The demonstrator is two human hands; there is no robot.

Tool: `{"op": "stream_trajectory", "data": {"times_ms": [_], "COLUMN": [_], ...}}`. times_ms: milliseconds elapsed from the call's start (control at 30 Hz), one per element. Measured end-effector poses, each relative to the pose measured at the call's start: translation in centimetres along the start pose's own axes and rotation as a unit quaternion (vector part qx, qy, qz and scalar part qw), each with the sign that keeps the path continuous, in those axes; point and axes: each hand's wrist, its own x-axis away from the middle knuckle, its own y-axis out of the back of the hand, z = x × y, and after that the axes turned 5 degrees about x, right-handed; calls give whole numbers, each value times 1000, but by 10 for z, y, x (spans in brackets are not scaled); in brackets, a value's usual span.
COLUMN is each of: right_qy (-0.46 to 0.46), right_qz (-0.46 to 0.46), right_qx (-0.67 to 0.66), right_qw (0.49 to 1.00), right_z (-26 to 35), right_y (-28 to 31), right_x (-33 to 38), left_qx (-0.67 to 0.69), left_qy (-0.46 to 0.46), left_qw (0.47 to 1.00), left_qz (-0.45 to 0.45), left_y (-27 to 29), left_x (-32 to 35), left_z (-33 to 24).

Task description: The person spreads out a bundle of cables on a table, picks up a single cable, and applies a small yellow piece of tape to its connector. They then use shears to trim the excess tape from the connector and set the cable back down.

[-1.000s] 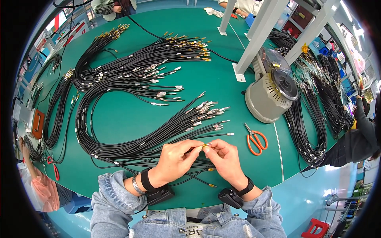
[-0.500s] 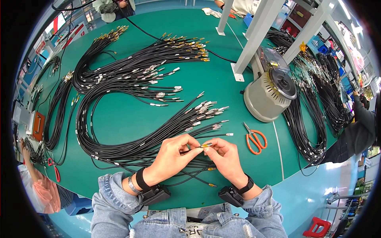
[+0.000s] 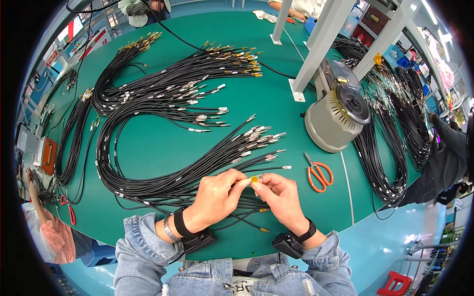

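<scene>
Just in front of the cable bundle, both hands meet at one taped cable end (image 3: 255,179), a small metal connector tip wrapped in yellow tape. My left hand (image 3: 215,200) pinches it from the left between thumb and forefinger, the cable behind it hidden by the fingers. From the right, my right hand (image 3: 281,200) is closed on the tip with thumb and forefinger. Under and behind my hands runs a curved bundle of black cables (image 3: 143,185) with white labels and silvery ends. Nearby, a few loose cable ends (image 3: 265,230) carry yellow tape.
Orange-handled scissors (image 3: 319,176) lie right of my hands. Behind them stands a grey round tape dispenser (image 3: 335,118) beside metal posts (image 3: 316,54). More cable bundles (image 3: 197,66) lie on the green table (image 3: 237,27), others hang at right (image 3: 382,167). Other people work around the edges.
The taped end has turned in my fingers and shows a wider yellow face. My left hand has shifted slightly; my right hand stays almost in place.
</scene>
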Motion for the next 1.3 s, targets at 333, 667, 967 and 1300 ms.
{"op": "stream_trajectory", "data": {"times_ms": [333, 667, 967, 1300], "right_qy": [-36, -71, -26, 76], "right_qz": [17, 32, 6, -19], "right_qx": [-56, -102, -29, 110], "right_qw": [998, 992, 999, 991], "right_z": [0, 1, -4, -5], "right_y": [1, 3, 0, 1], "right_x": [0, -1, 0, -2], "left_qx": [-8, 36, 96, 194], "left_qy": [11, 69, 116, 188], "left_qw": [1000, 996, 986, 946], "left_qz": [21, 45, 76, 178], "left_y": [2, 4, 7, 18], "left_x": [-1, -1, -1, -10], "left_z": [-4, -4, -2, 2]}}
